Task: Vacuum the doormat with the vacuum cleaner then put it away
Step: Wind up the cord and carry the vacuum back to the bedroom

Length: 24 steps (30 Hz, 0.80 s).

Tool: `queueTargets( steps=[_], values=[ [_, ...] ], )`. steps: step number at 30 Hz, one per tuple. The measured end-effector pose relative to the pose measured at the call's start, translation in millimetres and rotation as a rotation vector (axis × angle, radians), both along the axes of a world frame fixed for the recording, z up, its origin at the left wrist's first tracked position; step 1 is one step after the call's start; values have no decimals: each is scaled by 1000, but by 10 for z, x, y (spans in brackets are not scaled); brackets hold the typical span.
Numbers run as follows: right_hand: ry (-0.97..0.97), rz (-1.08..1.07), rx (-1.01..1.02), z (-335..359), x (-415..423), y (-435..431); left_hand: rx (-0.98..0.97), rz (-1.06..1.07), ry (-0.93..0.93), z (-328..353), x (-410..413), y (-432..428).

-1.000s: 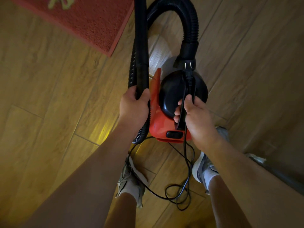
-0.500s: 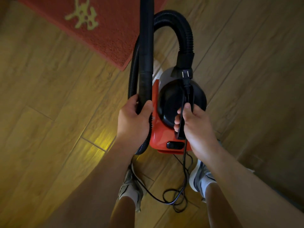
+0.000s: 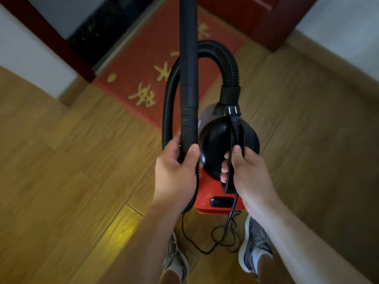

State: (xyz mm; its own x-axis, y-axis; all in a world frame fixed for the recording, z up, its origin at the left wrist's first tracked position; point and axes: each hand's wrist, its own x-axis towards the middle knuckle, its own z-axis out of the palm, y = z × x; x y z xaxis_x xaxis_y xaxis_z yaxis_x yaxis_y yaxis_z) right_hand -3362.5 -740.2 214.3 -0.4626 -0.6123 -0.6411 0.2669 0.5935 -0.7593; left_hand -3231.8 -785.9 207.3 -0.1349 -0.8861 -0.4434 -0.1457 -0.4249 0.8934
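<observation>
A red and black canister vacuum cleaner (image 3: 207, 193) hangs in front of me, above the wooden floor. My right hand (image 3: 246, 171) is closed around its black top handle together with the power cord (image 3: 235, 128). My left hand (image 3: 176, 171) grips the lower end of the black rigid wand (image 3: 188, 68), which runs up out of the frame. The ribbed black hose (image 3: 227, 64) arches from the wand side over to the vacuum's front port. The red doormat (image 3: 164, 64) with yellow characters lies ahead at the doorway, partly hidden by the wand and hose.
The loose cord (image 3: 221, 236) dangles in loops between my two grey shoes (image 3: 254, 249). A dark red door frame post (image 3: 61, 42) stands at the left and a red door (image 3: 260, 19) at the back right. White walls flank the doorway.
My view has tilted up and forward, so the doormat, door frame and walls now show. Both hands keep the same grips on wand and handle.
</observation>
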Motion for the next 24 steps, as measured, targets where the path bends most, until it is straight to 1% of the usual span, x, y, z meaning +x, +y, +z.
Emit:
queueTargets(
  steps=[6, 17, 24],
  values=[
    [100, 28, -98, 966, 52, -230, -110, 0, 62, 934, 36, -255],
    [267, 54, -308, 3026, 213, -506, -331, -46, 123, 2937, 282, -537],
    [290, 68, -421, 4121, 350, -622, -428, -7, 159, 4109, 413, -729]
  ],
)
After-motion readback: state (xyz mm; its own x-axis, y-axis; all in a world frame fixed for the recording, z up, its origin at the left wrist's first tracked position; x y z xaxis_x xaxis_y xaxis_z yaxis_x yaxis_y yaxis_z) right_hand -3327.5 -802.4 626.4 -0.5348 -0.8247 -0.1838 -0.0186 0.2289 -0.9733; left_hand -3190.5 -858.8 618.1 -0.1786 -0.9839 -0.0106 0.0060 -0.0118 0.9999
